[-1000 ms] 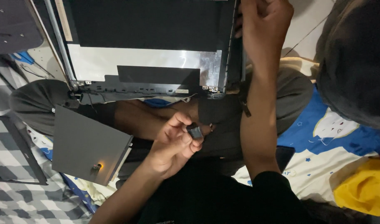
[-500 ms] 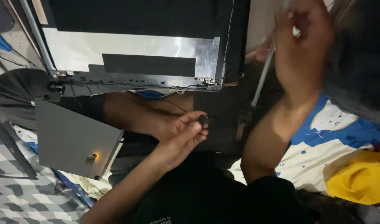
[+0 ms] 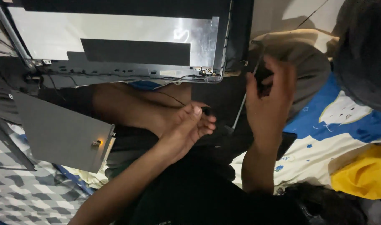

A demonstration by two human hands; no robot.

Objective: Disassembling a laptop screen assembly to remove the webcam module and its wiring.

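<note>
Checked cloth (image 3: pixel 28 196) covers the floor at the far left, and on it a flat grey panel (image 3: pixel 59 131) lies tilted, with a small orange-lit metal fitting (image 3: pixel 96 143) at its lower right corner. Above it, across the top of the view, a laptop lid shell (image 3: pixel 115 37) rests face down, its silvery foil backing and a dark rectangular strip showing, with hinges and thin wires along its lower edge. Below that edge the person's bare foot and shin stretch across in shadow. The left hand (image 3: pixel 186 127) reaches forward near the middle, its grip pinched between thumb and fingertips on a small dark part (image 3: pixel 206 111), which sits just above the foot and below the lid's right hinge corner. To the right, the right hand (image 3: pixel 267 100) is raised with fingers curled around a thin screwdriver (image 3: pixel 240 110); the dark handle is inside the grip and the slim shaft slants down to the left, its tip near the dark lap. Further right lies a blue and white printed sheet (image 3: pixel 344 121), with a yellow cloth (image 3: pixel 361 175) at the lower right edge and a dark blurred shape filling the upper right corner.
</note>
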